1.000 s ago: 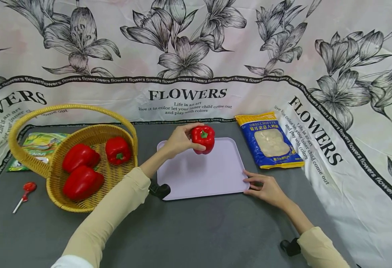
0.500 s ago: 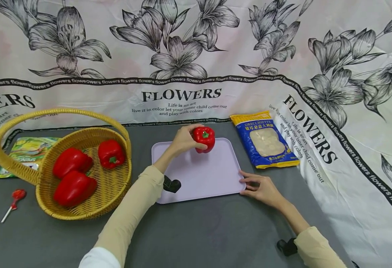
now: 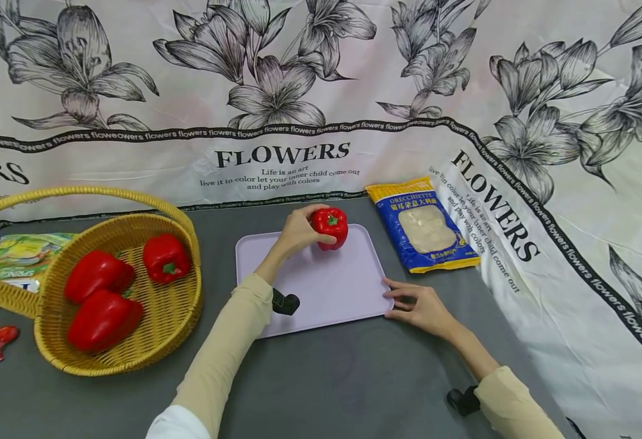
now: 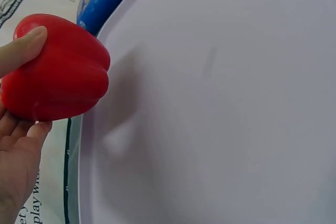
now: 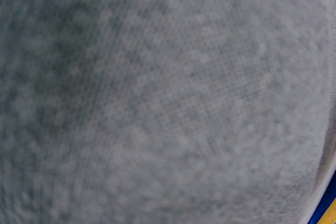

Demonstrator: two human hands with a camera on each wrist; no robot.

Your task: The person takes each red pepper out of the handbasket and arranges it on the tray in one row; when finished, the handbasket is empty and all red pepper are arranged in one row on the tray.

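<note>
My left hand (image 3: 299,231) grips a red bell pepper (image 3: 330,228) over the back part of a pale lilac tray (image 3: 321,286). The left wrist view has the thumb on one side of the pepper (image 4: 65,72) and fingers beneath it, with a soft shadow on the tray. At the tray's right edge, near its front corner, my right hand (image 3: 422,310) holds the rim between fingers and thumb. The right wrist view shows mostly grey tabletop (image 5: 184,103) and no hand.
On the left stands a yellow wicker basket (image 3: 158,332) with a tall handle, containing 3 red bell peppers (image 3: 105,320). A green packet (image 3: 24,256) lies behind it and a red lollipop (image 3: 3,336) beside it. A blue and yellow orecchiette bag (image 3: 422,225) lies right of the tray.
The head view has shifted, so basket, tray and bag appear further left. My left hand and the pepper have moved slightly right relative to the tray. The right hand stays at the tray's edge.
</note>
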